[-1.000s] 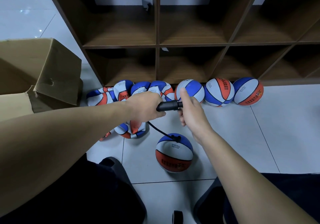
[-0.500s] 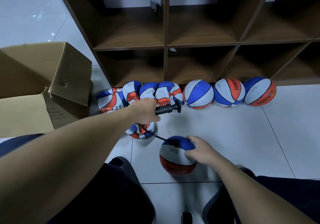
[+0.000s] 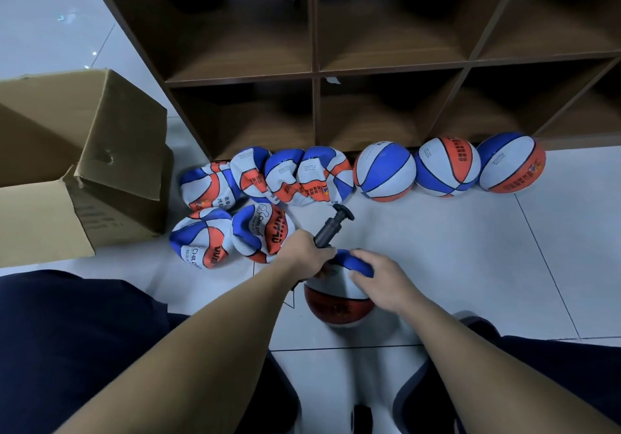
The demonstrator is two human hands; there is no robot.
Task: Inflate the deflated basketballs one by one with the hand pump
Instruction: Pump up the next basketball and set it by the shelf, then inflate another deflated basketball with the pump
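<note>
The basketball [image 3: 339,302] being worked on sits on the pale tiled floor [image 3: 437,248] between the person's knees, round and full, with a blue panel on top, a white band below it and an orange-brown lower half printed with dark lettering. The right hand [image 3: 376,279] lies over its top right side, fingers curved against the blue panel in a steadying hold. The left hand [image 3: 307,255] is wrapped tightly round the lower barrel of the black hand pump [image 3: 331,228], which tilts up and away to the right, its T-shaped handle at the far end; the pump's base meets the ball's top under the fingers, and the joint itself is hidden. Just beyond, to the left, six flat basketballs [image 3: 255,205] lie crumpled and overlapping in a heap, their blue, white and orange panels folded in. To the right of the heap, three round basketballs [image 3: 447,166] stand in a row against the foot of a brown wooden cubby shelf [image 3: 314,74], whose visible compartments hold nothing. At far left stands a cardboard box [image 3: 84,171] with its flaps open; its inside cannot be seen.
</note>
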